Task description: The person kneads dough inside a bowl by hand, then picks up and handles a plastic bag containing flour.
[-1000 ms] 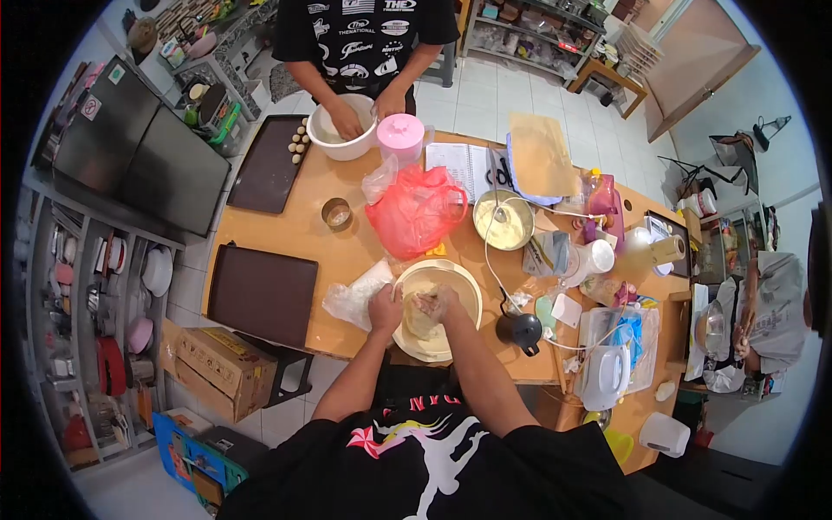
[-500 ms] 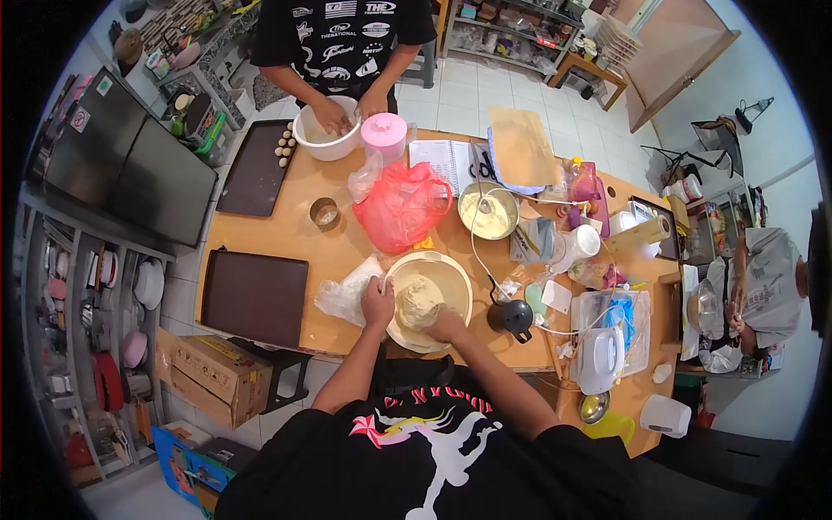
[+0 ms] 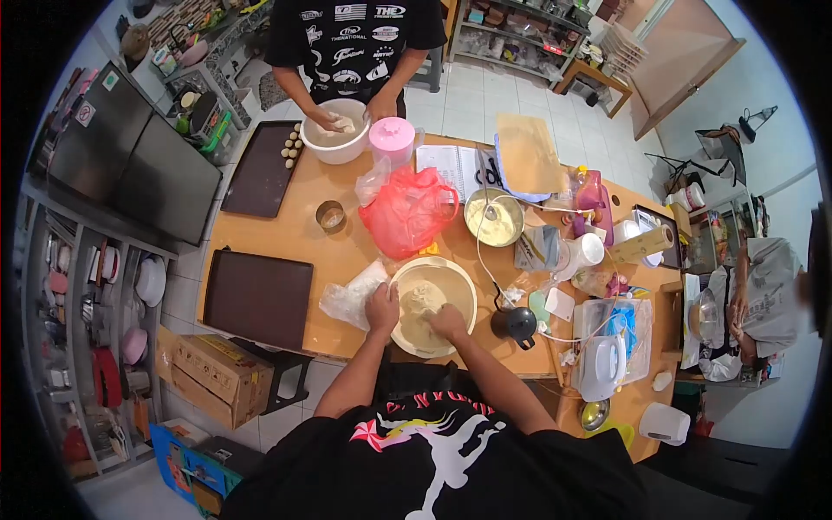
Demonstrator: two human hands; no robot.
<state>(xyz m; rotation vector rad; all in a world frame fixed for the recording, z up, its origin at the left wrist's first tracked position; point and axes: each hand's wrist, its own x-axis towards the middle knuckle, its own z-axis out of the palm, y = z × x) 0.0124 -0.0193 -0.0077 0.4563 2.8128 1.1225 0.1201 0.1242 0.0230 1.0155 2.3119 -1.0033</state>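
L hand (image 3: 381,308) is curled over the L rim of the cream bowl (image 3: 459,284), looks clamped on it. R hand (image 3: 446,322) is down in the bowl at the near R side of the dough (image 3: 422,297); tips hidden, can't tell if its fingers are together or apart. Dough's in the bowl, by the table's (image 3: 325,260) near edge, approx. midway along.

Dough's prob. soft, a bit sticky, med. weight; might tear if pinched, so best held w/ whole palm, from the sides or underneath. Bowl's prob. light & stiff, could slide; rim's the sensible hold.

Dough: pale, lumpy, matte. Bowl: round, smooth, prob. plastic. Just beside L hand: thin clear bag (image 3: 351,299) w/ white contents. Beyond the bowl, a crumpled red bag (image 3: 407,212); R of that, a round metal bowl (image 3: 521,227) w/ pale yellow mix. 2 flat dark trays: near tray (image 3: 258,299) at near L corner, far tray (image 3: 257,173) at far L corner w/ small round balls (image 3: 292,147). At far edge, another person (image 3: 355,52) has 1 hand (image 3: 336,124) in a white bowl (image 3: 334,156).
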